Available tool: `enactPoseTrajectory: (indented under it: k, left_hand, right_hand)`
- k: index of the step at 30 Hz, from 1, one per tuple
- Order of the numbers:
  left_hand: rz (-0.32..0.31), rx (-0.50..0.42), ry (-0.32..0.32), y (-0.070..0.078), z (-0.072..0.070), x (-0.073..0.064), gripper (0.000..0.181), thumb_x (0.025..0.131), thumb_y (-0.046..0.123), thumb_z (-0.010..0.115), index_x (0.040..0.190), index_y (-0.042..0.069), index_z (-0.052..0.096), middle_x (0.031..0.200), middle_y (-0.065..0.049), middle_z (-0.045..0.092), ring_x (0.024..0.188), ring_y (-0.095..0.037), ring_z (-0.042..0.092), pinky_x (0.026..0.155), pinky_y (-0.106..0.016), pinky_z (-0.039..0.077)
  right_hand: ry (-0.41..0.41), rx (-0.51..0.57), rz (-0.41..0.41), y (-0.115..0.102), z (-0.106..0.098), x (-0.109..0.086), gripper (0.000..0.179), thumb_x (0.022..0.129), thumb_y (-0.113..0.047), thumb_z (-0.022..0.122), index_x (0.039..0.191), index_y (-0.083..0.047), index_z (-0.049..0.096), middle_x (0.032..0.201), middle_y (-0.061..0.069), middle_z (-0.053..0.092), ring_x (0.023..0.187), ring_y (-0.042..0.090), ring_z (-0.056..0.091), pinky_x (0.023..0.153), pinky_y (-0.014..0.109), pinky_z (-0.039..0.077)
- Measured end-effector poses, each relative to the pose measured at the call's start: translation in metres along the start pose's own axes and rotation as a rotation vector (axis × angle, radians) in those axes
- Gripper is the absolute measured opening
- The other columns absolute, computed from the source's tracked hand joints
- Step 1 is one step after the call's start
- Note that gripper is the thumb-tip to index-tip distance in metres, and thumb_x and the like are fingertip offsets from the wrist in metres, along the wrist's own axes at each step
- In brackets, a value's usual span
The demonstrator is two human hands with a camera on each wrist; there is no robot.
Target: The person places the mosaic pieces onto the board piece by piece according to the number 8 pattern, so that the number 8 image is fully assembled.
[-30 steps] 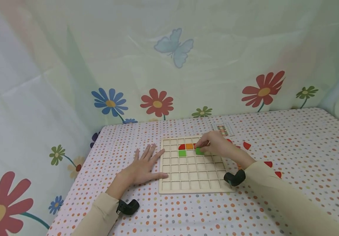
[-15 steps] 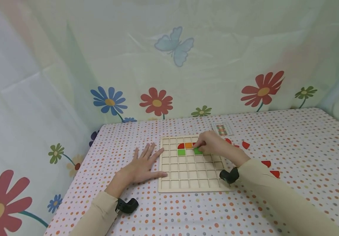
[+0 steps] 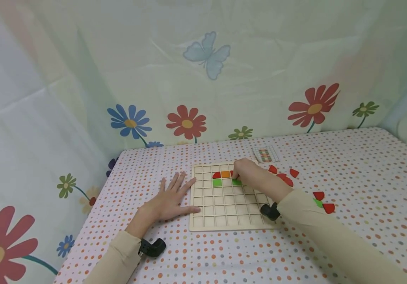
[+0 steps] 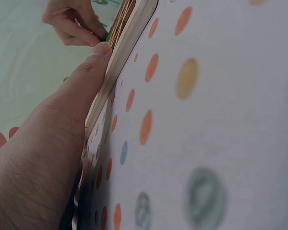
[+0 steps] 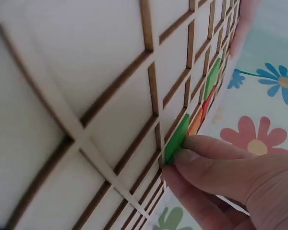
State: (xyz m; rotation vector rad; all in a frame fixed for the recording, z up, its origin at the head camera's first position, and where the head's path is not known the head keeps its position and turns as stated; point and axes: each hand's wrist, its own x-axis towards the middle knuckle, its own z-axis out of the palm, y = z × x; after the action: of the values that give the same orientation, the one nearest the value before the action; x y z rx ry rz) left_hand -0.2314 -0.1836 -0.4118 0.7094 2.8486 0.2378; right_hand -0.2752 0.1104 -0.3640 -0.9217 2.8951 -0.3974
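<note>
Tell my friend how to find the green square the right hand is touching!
On the dotted tablecloth lies a pale wooden grid board. Near its far side, find the orange square, then look one row closer. The target green square is the one touched by the right hand; the other green square, further left, is untouched.

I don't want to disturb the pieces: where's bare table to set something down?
Bare: the dotted cloth in front of the wooden board, between the sleeves; also right of the red pieces. Crowded: around the board's far-right corner, with right hand, printed card and those pieces.
</note>
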Motion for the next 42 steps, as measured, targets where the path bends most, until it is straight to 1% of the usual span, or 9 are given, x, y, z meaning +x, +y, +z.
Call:
enactPoseTrajectory:
  k: [5, 12, 16, 20, 25, 31, 34, 38, 42]
  left_hand:
    - [-0.003, 0.007, 0.005, -0.001, 0.0, 0.001, 0.1, 0.094, 0.079, 0.051, 0.17, 0.027, 0.013, 0.176, -0.013, -0.001, 0.161, -0.034, -0.004, 0.123, -0.069, -0.005]
    - [-0.007, 0.005, 0.003, -0.002, 0.003, 0.0, 0.1, 0.094, 0.079, 0.051, 0.17, 0.027, 0.014, 0.176, -0.014, 0.001, 0.161, -0.036, -0.002, 0.122, -0.071, -0.003]
    - [-0.004, 0.005, 0.002, -0.002, 0.005, -0.001, 0.1, 0.094, 0.079, 0.051, 0.17, 0.027, 0.014, 0.176, -0.014, 0.001, 0.161, -0.036, -0.003, 0.122, -0.07, -0.002]
    - [0.002, -0.009, -0.002, -0.001, 0.006, -0.003, 0.1, 0.094, 0.078, 0.052, 0.17, 0.027, 0.014, 0.176, -0.013, 0.001, 0.161, -0.035, -0.003, 0.122, -0.07, -0.003]
    - [0.004, -0.008, -0.006, -0.001, 0.006, -0.003, 0.101, 0.094, 0.08, 0.049, 0.17, 0.028, 0.01, 0.176, -0.012, -0.002, 0.161, -0.033, -0.006, 0.123, -0.068, -0.007]
    - [0.004, 0.004, 0.012, -0.003, 0.006, -0.002, 0.101, 0.094, 0.079, 0.05, 0.17, 0.027, 0.01, 0.176, -0.013, -0.001, 0.161, -0.034, -0.004, 0.123, -0.069, -0.005]
    - [0.012, -0.002, 0.021, -0.002, 0.005, -0.001, 0.1, 0.094, 0.078, 0.052, 0.17, 0.026, 0.013, 0.176, -0.015, 0.0, 0.161, -0.036, -0.003, 0.122, -0.07, -0.004]
    - [0.011, -0.004, 0.023, -0.002, 0.005, 0.0, 0.099, 0.095, 0.077, 0.052, 0.17, 0.026, 0.014, 0.176, -0.014, 0.001, 0.161, -0.036, -0.003, 0.122, -0.071, -0.003]
    - [0.011, 0.001, 0.023, -0.002, 0.004, 0.0, 0.099, 0.095, 0.077, 0.052, 0.17, 0.025, 0.013, 0.176, -0.015, 0.0, 0.161, -0.036, -0.002, 0.122, -0.071, -0.003]
  right_hand:
    - [0.069, 0.05, -0.012, 0.003, 0.003, -0.004, 0.015, 0.088, 0.015, 0.075, 0.097, 0.006, 0.082, 0.094, 0.015, 0.076, 0.096, 0.031, 0.073, 0.08, 0.034, 0.062]
    - [0.101, 0.122, 0.025, 0.003, 0.008, -0.01, 0.017, 0.092, 0.014, 0.071, 0.102, 0.006, 0.081, 0.099, 0.016, 0.076, 0.101, 0.034, 0.072, 0.083, 0.036, 0.062]
    - [0.146, 0.189, -0.008, 0.011, 0.013, -0.02, 0.019, 0.089, 0.016, 0.073, 0.102, 0.006, 0.081, 0.095, 0.012, 0.074, 0.095, 0.031, 0.072, 0.082, 0.036, 0.062]
    - [0.202, 0.226, -0.053, 0.023, 0.015, -0.039, 0.021, 0.088, 0.014, 0.075, 0.104, 0.003, 0.081, 0.095, 0.008, 0.071, 0.09, 0.026, 0.071, 0.078, 0.036, 0.061]
    - [0.243, 0.249, -0.031, 0.032, 0.008, -0.071, 0.021, 0.089, 0.011, 0.076, 0.104, -0.003, 0.082, 0.098, 0.003, 0.072, 0.092, 0.024, 0.07, 0.078, 0.038, 0.061]
    - [0.168, 0.206, 0.021, 0.042, -0.002, -0.109, 0.015, 0.086, 0.001, 0.083, 0.096, -0.011, 0.083, 0.095, -0.004, 0.07, 0.085, 0.015, 0.064, 0.071, 0.033, 0.057]
    - [0.148, 0.188, 0.052, 0.051, -0.007, -0.128, 0.015, 0.084, -0.003, 0.086, 0.094, -0.014, 0.082, 0.094, -0.007, 0.069, 0.084, 0.013, 0.062, 0.071, 0.031, 0.056]
    - [0.145, 0.184, 0.073, 0.071, -0.014, -0.151, 0.017, 0.082, -0.007, 0.088, 0.095, -0.016, 0.082, 0.095, -0.01, 0.069, 0.084, 0.012, 0.062, 0.07, 0.029, 0.054]
    - [0.12, 0.161, 0.108, 0.091, -0.017, -0.165, 0.019, 0.08, -0.01, 0.091, 0.096, -0.015, 0.082, 0.095, -0.01, 0.069, 0.083, 0.011, 0.059, 0.068, 0.027, 0.053]
